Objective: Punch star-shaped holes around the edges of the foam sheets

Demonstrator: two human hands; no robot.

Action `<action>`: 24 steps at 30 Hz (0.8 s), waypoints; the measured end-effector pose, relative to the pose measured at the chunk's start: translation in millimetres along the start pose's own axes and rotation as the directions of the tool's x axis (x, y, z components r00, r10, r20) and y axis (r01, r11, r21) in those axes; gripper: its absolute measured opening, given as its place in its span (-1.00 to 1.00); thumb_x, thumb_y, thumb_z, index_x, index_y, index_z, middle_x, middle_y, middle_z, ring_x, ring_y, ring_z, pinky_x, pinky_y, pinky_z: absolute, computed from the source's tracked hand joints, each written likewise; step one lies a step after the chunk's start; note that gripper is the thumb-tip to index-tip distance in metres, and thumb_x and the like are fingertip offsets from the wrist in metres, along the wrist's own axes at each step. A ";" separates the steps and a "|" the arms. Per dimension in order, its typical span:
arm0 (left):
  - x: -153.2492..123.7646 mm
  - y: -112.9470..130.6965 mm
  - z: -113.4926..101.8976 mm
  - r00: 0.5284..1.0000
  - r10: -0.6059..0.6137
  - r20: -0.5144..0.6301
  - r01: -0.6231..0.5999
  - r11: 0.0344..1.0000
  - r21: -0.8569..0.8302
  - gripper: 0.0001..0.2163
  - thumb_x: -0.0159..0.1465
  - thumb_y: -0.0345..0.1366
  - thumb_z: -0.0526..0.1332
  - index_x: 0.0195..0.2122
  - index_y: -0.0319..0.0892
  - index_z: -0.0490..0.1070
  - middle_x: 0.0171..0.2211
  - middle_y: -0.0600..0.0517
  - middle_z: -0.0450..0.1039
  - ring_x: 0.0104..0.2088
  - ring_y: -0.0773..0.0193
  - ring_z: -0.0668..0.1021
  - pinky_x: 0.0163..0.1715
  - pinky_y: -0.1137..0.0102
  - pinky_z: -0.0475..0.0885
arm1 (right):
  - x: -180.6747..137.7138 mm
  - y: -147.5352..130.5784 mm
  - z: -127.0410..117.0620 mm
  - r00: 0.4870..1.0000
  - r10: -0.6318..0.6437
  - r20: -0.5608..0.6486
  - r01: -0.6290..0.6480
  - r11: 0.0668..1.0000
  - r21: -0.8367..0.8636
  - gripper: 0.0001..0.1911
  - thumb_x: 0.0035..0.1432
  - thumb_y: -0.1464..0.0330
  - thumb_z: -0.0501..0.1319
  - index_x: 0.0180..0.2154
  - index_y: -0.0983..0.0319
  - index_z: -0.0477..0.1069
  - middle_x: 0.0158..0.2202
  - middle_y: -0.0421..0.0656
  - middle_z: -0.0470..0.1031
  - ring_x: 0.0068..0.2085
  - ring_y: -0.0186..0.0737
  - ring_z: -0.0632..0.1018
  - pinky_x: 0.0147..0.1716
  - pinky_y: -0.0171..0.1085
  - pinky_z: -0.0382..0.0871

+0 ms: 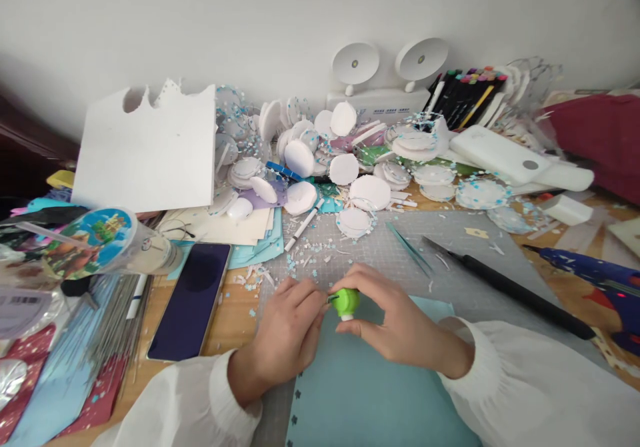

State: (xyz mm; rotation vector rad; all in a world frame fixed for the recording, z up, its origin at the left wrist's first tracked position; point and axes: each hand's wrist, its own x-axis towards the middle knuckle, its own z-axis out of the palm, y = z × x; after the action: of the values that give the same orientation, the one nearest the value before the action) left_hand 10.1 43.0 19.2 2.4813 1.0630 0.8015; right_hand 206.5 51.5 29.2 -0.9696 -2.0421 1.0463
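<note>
My right hand (395,323) pinches a small bright green craft paper punch (345,302) between thumb and fingers, its white part facing down. My left hand (295,323) is closed beside the punch, gripping the upper left edge of a sheet of blue paper (375,387); its fingertips touch or nearly touch the punch's dark slot. Small flower-shaped holes run along the paper's lower left edge. The paper's upper left corner is hidden by my hands. Beneath the sheet lies a grey cutting mat (480,253).
Tweezers (410,248) and a black-handled craft knife (520,293) lie right of the paper, near a blue glue gun (590,267). A phone (191,300) and a lidded cup (145,243) stand left. White discs (370,192) pile up behind, before a twin-head lamp (377,103).
</note>
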 end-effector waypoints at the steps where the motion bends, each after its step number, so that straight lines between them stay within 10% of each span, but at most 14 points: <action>1: 0.0 0.0 0.3 1.000 0.007 -0.004 -0.007 1.000 0.008 -0.85 0.28 -0.50 -0.04 -0.37 -0.18 0.24 -0.45 0.00 0.34 -0.42 0.24 0.33 -0.42 0.34 0.19 | 0.2 -0.2 0.8 1.000 -0.006 -0.006 0.006 1.000 0.003 -0.71 0.09 0.40 0.28 -0.12 0.19 0.32 -0.26 -0.14 0.38 -0.21 -0.18 0.39 -0.20 -0.20 0.30; 14: 1.8 1.1 -8.5 0.990 -0.102 0.095 0.113 0.987 -0.115 -0.77 0.34 -0.16 -0.02 -0.19 -0.19 0.31 -0.31 -0.03 0.36 -0.29 0.17 0.39 -0.29 0.28 0.22 | 0.2 -3.7 4.0 0.997 -0.046 -0.059 0.045 0.999 -0.026 -0.85 0.14 0.42 0.19 -0.20 0.21 0.32 -0.33 -0.15 0.32 -0.28 -0.18 0.35 -0.27 -0.19 0.23; 18: 6.6 2.3 -7.3 0.997 -0.062 0.053 0.064 0.997 -0.036 -0.47 0.11 0.22 0.12 -0.26 -0.21 0.32 -0.35 -0.04 0.35 -0.34 0.16 0.38 -0.34 0.28 0.22 | -1.0 -5.7 6.7 0.997 -0.077 -0.024 0.075 0.994 -0.081 -0.84 0.13 0.36 0.20 -0.21 0.20 0.31 -0.34 -0.16 0.32 -0.29 -0.17 0.35 -0.25 -0.17 0.21; 24: 6.8 -0.8 -4.5 0.993 0.115 0.006 -0.116 0.989 0.095 -0.57 0.14 0.14 0.16 -0.48 -0.19 0.25 -0.53 0.06 0.24 -0.47 0.26 0.30 -0.43 0.32 0.12 | -1.8 -8.1 11.1 0.991 -0.132 0.028 0.135 0.968 -0.210 -0.89 0.05 0.42 0.19 -0.33 0.19 0.27 -0.42 -0.22 0.27 -0.33 -0.20 0.31 -0.16 -0.09 0.18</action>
State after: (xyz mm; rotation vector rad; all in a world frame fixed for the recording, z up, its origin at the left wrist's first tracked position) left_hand 10.8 48.8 24.8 2.6437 0.9864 0.8005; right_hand 196.0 42.4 30.4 -0.9156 -2.2305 0.7783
